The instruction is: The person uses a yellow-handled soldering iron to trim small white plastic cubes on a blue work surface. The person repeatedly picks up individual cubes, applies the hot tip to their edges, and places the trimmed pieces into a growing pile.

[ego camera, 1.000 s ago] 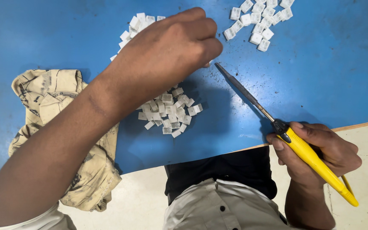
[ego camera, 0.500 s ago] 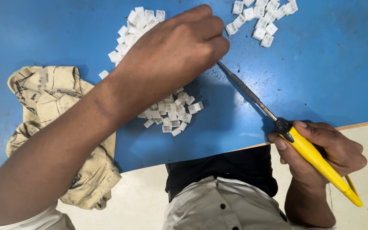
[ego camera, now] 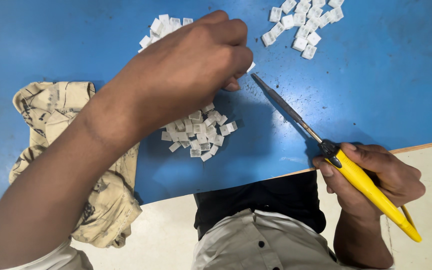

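Blue tabletop (ego camera: 386,95) carries small white pieces (ego camera: 198,132). Left hand (ego camera: 191,65) pinches one; right hand (ego camera: 376,175) grips a yellow-handled tool (ego camera: 326,147), whose tip could slip and jab fingers.

The left hand (ego camera: 191,65) hides what its fingertips pinch; the top edge crops the far white pieces (ego camera: 301,25).

Three heaps of small white square pieces lie on the blue table (ego camera: 386,100). Beside the nearest heap (ego camera: 198,132) is one yellow-handled tool (ego camera: 336,157). One crumpled beige cloth (ego camera: 71,150) lies left of that heap.
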